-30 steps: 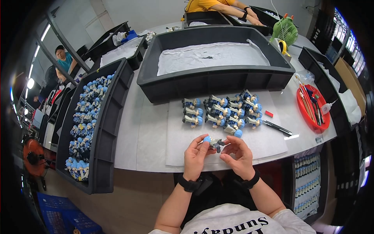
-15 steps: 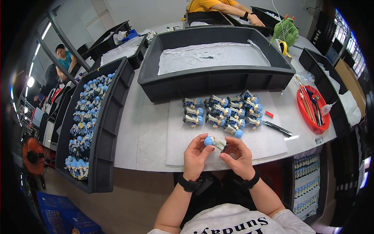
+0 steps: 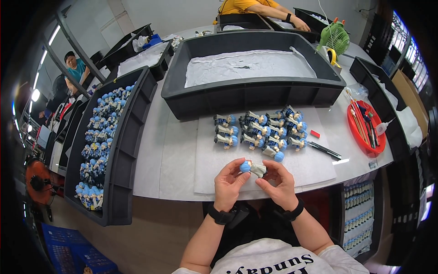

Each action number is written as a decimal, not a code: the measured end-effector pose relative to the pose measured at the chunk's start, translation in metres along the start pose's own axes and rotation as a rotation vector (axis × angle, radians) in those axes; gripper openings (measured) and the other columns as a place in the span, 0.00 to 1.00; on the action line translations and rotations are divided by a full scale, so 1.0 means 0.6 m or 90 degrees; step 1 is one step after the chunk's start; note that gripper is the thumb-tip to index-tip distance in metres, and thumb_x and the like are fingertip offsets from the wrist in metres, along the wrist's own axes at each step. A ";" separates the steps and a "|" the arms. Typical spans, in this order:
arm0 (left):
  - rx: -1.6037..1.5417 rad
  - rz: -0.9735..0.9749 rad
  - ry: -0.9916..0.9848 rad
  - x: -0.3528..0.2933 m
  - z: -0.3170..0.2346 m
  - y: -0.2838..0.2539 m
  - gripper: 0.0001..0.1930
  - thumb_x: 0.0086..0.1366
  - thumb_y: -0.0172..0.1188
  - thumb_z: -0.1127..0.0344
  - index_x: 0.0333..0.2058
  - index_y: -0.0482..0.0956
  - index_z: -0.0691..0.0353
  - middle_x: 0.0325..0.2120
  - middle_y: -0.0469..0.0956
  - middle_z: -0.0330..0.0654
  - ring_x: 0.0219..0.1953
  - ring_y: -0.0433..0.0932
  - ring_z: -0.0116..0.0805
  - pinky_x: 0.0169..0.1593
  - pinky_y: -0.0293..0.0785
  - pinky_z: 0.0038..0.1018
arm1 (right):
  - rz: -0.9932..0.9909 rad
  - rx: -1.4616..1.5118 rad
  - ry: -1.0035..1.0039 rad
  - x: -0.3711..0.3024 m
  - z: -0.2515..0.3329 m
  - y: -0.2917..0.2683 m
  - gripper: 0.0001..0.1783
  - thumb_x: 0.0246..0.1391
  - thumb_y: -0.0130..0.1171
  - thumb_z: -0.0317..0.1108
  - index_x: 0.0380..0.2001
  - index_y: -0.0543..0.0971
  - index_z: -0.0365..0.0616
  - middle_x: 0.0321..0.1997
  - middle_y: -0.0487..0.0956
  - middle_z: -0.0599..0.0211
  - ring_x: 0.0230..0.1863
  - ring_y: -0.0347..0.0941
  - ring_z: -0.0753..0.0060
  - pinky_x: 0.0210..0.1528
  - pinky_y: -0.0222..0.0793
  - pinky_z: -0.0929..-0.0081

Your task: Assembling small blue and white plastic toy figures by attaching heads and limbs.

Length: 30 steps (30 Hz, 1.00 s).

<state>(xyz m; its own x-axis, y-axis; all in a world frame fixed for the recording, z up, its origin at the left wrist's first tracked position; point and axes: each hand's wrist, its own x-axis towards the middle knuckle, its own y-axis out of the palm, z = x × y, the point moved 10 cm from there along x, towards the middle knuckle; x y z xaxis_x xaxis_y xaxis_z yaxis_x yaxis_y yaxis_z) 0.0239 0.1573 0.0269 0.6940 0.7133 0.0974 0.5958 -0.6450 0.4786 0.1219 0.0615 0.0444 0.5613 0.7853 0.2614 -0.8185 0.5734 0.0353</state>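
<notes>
Between my two hands, over the near part of a white sheet point(image 3: 207, 171), lies a small figurine point(image 3: 256, 170) with blue hair and a pale cloak. My left hand point(image 3: 229, 182) pinches its head end between thumb and fingers. At the base end, my right hand point(image 3: 279, 185) has its fingertips closed around the dark feet. Just beyond my hands, several similar figurines point(image 3: 255, 118) lie on their sides in rows. One figurine point(image 3: 275, 153) lies nearest to my fingers, its blue head toward the right.
A large black tray point(image 3: 255, 96) lined with white cloth stands behind the figurines. To the left, a black bin point(image 3: 119, 182) holds many figurines. At right are a red cap point(image 3: 315, 134), a black pen-like tool point(image 3: 325, 150) and a red basket point(image 3: 382, 142) of brushes. Co-workers sit beyond.
The figurine has turned slightly in my fingers, so more of its pale cloak shows. Both hands stay nearly in place.
</notes>
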 end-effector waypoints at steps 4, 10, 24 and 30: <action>-0.007 0.011 0.009 -0.002 0.000 0.001 0.19 0.53 0.55 0.82 0.46 0.69 0.67 0.43 0.72 0.44 0.43 0.70 0.28 0.47 0.67 0.21 | -0.002 -0.001 -0.001 -0.001 -0.001 0.000 0.25 0.42 0.63 0.26 0.45 0.68 0.35 0.34 0.73 0.65 0.32 0.70 0.80 0.34 0.68 0.84; 0.006 0.034 0.013 -0.005 -0.003 0.007 0.19 0.52 0.56 0.83 0.44 0.71 0.66 0.43 0.72 0.44 0.43 0.71 0.28 0.47 0.68 0.21 | -0.003 0.001 -0.001 -0.004 0.002 0.001 0.22 0.44 0.60 0.27 0.44 0.68 0.35 0.35 0.74 0.65 0.33 0.70 0.80 0.35 0.68 0.83; 0.026 0.042 0.024 -0.002 -0.011 0.004 0.19 0.50 0.54 0.87 0.43 0.72 0.67 0.43 0.71 0.45 0.43 0.70 0.29 0.46 0.68 0.22 | -0.010 -0.023 -0.012 0.001 0.005 0.002 0.17 0.46 0.58 0.28 0.41 0.71 0.36 0.32 0.74 0.65 0.32 0.70 0.79 0.34 0.67 0.82; 0.018 0.034 0.009 -0.001 0.001 0.005 0.20 0.49 0.53 0.87 0.43 0.71 0.68 0.43 0.70 0.48 0.45 0.69 0.33 0.47 0.67 0.24 | 0.003 -0.037 0.025 -0.003 0.006 -0.005 0.14 0.50 0.54 0.25 0.42 0.71 0.36 0.35 0.72 0.68 0.35 0.67 0.85 0.35 0.64 0.86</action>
<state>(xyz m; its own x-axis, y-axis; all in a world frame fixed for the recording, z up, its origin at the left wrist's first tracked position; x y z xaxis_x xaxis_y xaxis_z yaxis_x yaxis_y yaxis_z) 0.0254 0.1547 0.0279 0.7197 0.6812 0.1342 0.5694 -0.6897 0.4473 0.1231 0.0574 0.0470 0.5633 0.7955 0.2233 -0.8130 0.5819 -0.0220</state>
